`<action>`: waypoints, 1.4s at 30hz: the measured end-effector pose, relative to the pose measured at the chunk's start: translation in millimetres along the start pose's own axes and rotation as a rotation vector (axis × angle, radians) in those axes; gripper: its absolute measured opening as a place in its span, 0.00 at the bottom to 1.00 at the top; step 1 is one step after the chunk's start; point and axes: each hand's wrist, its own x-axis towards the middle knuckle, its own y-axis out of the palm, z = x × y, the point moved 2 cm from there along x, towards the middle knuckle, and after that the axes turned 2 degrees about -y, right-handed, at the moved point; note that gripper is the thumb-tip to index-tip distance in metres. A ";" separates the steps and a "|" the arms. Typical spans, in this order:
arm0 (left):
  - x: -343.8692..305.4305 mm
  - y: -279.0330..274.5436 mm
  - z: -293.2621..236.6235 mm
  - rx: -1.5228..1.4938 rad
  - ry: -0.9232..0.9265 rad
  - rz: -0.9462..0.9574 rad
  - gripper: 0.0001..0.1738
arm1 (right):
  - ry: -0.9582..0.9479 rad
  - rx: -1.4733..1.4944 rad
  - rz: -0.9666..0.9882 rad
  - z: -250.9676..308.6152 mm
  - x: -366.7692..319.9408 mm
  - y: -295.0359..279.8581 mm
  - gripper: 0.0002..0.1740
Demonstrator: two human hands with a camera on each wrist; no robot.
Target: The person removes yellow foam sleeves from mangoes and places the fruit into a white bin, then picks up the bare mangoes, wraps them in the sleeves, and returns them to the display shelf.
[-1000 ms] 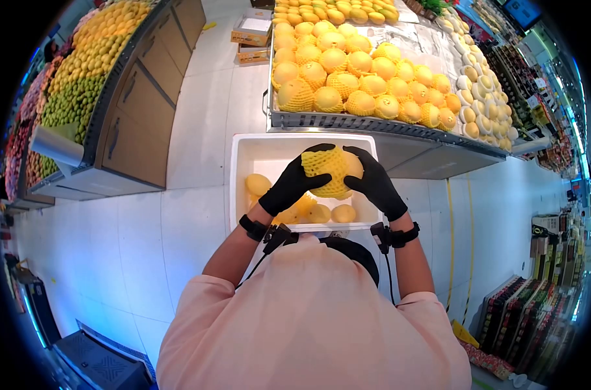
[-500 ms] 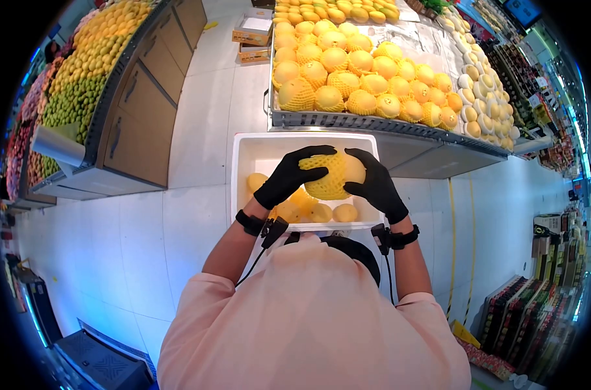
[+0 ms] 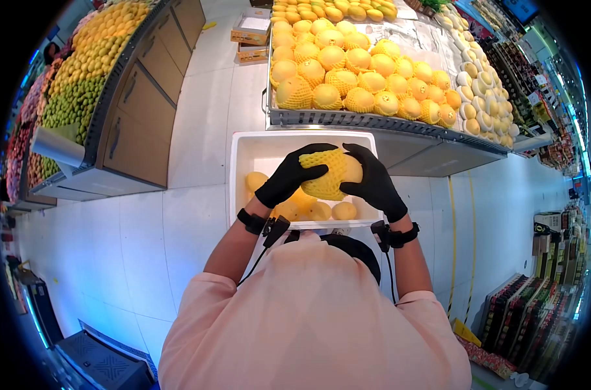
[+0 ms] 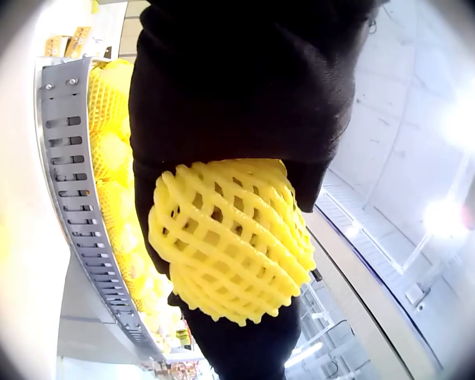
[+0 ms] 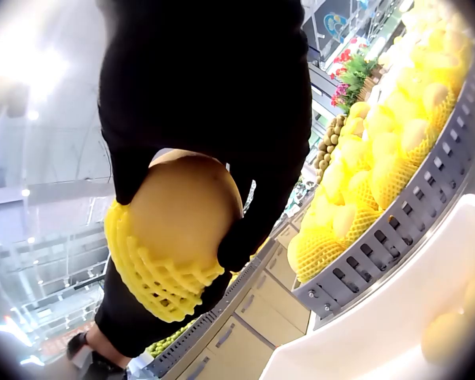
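Note:
Over a white foam box (image 3: 238,156), both gloved hands hold a round yellow fruit (image 3: 354,170) partly covered by a yellow foam net (image 3: 325,175). My left hand (image 3: 289,175) grips the netted side, thumb in front and fingers behind. The right hand (image 3: 375,185) holds the bare side, its thumb and fingers curled round the smooth skin (image 5: 186,202). In the left wrist view the net's scalloped edge (image 4: 237,245) shows below the black glove. Several loose yellow fruits (image 3: 344,210) lie in the near part of the box.
Just beyond the box stands a display stand (image 3: 386,123) with a slotted grey edge, piled with yellow fruits in foam nets (image 3: 341,81). White-wrapped fruits (image 3: 481,97) lie to its right. A cabinet (image 3: 139,110) heaped with fruit stands at the left, and cartons (image 3: 252,32) sit on the floor.
Both hands stay on the netted fruit above the box. The left hand has shifted slightly along the net since a second ago, and the fruit has turned a little.

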 end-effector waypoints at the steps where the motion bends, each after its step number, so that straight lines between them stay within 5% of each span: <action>1: 0.2 0.3 0.1 -0.007 0.007 0.004 0.29 | 0.005 -0.013 -0.002 1.4 0.0 0.4 0.43; 6: 1.1 -2.9 13.9 -0.218 0.030 -0.018 0.31 | -0.014 -0.076 -0.102 0.1 -1.1 1.1 0.43; 9: 2.2 -2.3 21.9 -0.203 0.020 -0.070 0.30 | 0.090 0.020 -0.098 1.4 -1.4 1.4 0.41; 12: -2.5 -5.4 31.4 -0.499 -0.073 -0.117 0.30 | 0.181 0.298 -0.043 -8.0 -3.1 -10.4 0.40; 18: 0.3 1.2 36.3 -0.717 -0.048 -0.091 0.31 | 0.080 0.439 0.025 -19.8 -4.1 -12.0 0.40; 19: 3.6 5.2 36.2 -0.686 -0.011 -0.113 0.31 | 0.076 0.434 0.032 -13.6 -1.6 -4.0 0.39; 20: 6.9 10.3 36.4 -0.654 0.027 -0.133 0.31 | -0.049 0.073 0.011 -2.7 0.5 2.0 0.35; 21: 10.1 15.3 35.9 -0.621 0.067 -0.153 0.31 | 0.039 0.094 0.024 -11.8 -2.2 5.1 0.32; 24: 14.2 26.3 30.4 -0.405 0.193 -0.284 0.31 | 0.145 0.420 0.064 -24.2 -1.0 17.6 0.29; 30: 15.1 16.5 21.8 0.210 0.312 -0.326 0.36 | -0.029 1.092 -0.014 -33.4 -6.1 25.6 0.31; 33: 15.6 0.6 19.9 0.385 0.327 -0.346 0.42 | -0.010 1.201 -0.065 -38.6 -7.8 22.4 0.32; 36: 7.8 -0.5 0.2 0.488 0.359 -0.352 0.53 | 0.020 0.656 -0.208 -51.9 -4.9 11.8 0.33; 39: 3.7 20.9 -5.0 0.868 0.336 -0.287 0.58 | 0.043 0.386 -0.252 -31.5 -2.1 9.7 0.33; 42: 12.9 31.0 15.4 0.818 0.399 -0.253 0.63 | -0.048 0.211 -0.329 -13.9 1.4 19.8 0.36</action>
